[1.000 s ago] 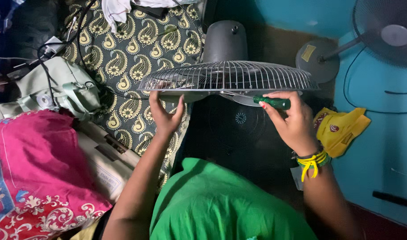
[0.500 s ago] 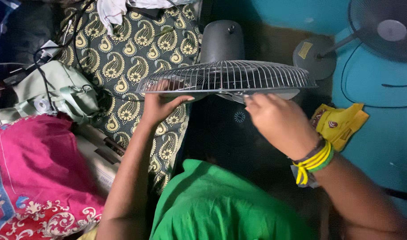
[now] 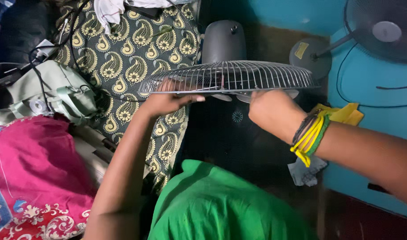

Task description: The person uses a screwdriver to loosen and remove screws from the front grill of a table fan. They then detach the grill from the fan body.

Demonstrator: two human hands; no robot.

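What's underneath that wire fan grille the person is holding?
Under the wire grille, pale fan blades peek out, with both hands, left hand and right hand. The grille hides the rest.

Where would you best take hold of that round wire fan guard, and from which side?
By its outer rim, from below at opposite sides. The wire fan guard lies nearly flat, domed upward, so the rim ring is its firmest edge; the left hand already supports it there.

arms: bare, no sleeves | right wrist: yellow, green, dark thread bands [image 3: 309,137] behind the fingers | clothing: green garment [image 3: 221,204]
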